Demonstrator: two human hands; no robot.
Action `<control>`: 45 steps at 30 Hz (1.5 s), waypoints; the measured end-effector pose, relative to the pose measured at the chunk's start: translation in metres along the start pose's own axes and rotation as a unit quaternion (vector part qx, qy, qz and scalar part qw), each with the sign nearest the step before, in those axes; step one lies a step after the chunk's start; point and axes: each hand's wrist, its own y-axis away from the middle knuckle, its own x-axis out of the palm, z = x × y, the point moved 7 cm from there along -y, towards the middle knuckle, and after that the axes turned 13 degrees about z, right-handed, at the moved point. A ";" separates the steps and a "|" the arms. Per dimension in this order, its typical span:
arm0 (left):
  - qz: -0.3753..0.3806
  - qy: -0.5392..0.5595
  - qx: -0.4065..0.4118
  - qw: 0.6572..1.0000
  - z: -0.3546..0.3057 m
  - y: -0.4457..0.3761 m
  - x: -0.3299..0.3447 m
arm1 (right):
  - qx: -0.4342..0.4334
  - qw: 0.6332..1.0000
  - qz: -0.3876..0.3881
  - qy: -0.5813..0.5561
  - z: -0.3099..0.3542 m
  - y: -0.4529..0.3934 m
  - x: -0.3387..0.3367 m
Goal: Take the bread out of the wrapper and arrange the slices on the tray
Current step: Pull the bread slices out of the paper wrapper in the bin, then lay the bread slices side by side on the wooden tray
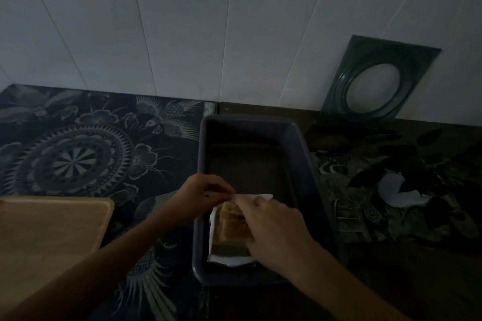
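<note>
A dark rectangular tray (300, 143) sits on the patterned counter. In its near end lies sliced brown bread (230, 224) inside a white wrapper (229, 259). My left hand (200, 195) pinches the wrapper's upper edge at the far end of the loaf. Lying over the right side of the loaf, my right hand (273, 232) has its fingers closed on the wrapper and bread. The scene is dim, and the right half of the loaf is hidden under that hand.
A wooden board (49, 229) lies at the near left. A green square frame with a round opening (378, 81) leans on the white wall at the back right. A torn white scrap (399, 193) lies on the counter right of the tray.
</note>
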 end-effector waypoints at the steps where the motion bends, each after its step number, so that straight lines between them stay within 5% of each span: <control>1: 0.003 0.006 0.000 1.000 0.000 0.000 0.000 | -0.002 1.000 -0.003 -0.003 0.000 0.004 -0.007; 22: 0.088 -0.067 -0.015 0.994 -0.034 0.024 -0.016 | -0.019 0.984 -0.064 -0.163 -0.045 0.070 -0.097; 28: 0.177 0.039 0.061 0.981 -0.070 0.039 -0.010 | -0.027 0.951 -0.068 -0.299 -0.058 0.073 -0.094; 34: 0.173 0.229 0.120 0.950 -0.091 0.049 0.009 | -0.040 0.892 -0.069 -0.445 -0.058 0.071 -0.081; 45: 0.108 0.430 0.007 0.896 -0.071 0.067 0.040 | -0.047 0.799 -0.021 -0.600 -0.061 0.060 -0.038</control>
